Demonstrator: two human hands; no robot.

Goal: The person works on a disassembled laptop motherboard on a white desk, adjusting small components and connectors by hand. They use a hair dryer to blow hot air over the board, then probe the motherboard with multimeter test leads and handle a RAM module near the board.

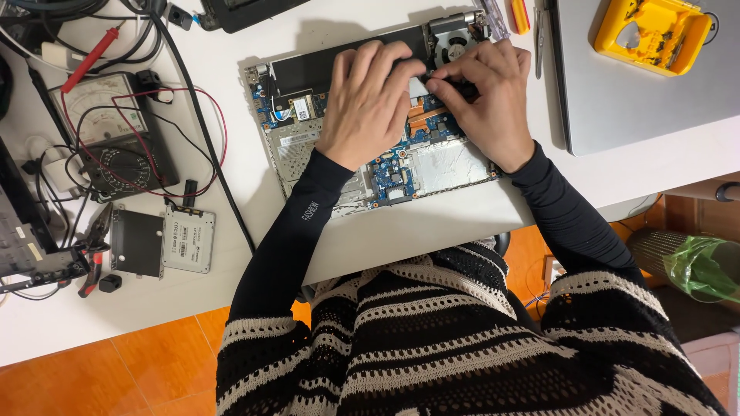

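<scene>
An opened laptop base (287, 150) lies on the white desk, its blue circuit board, copper heat pipe and round fan (456, 42) exposed. My left hand (368, 104) rests palm down on the middle of the board, fingers spread towards the black strip along the far edge. Just right of it, my right hand (487, 96) pinches a small black part (461, 89) near the heat pipe, below the fan. What lies under the palms is hidden. Both arms wear black sleeves.
An analogue multimeter (108, 135) with red and black leads sits at the left, a drive and metal bracket (162, 240) below it, pliers (94, 254) beside them. A closed grey laptop (640, 100) carrying a yellow bit case (654, 32) lies at right. Screwdrivers (509, 15) lie beyond the fan.
</scene>
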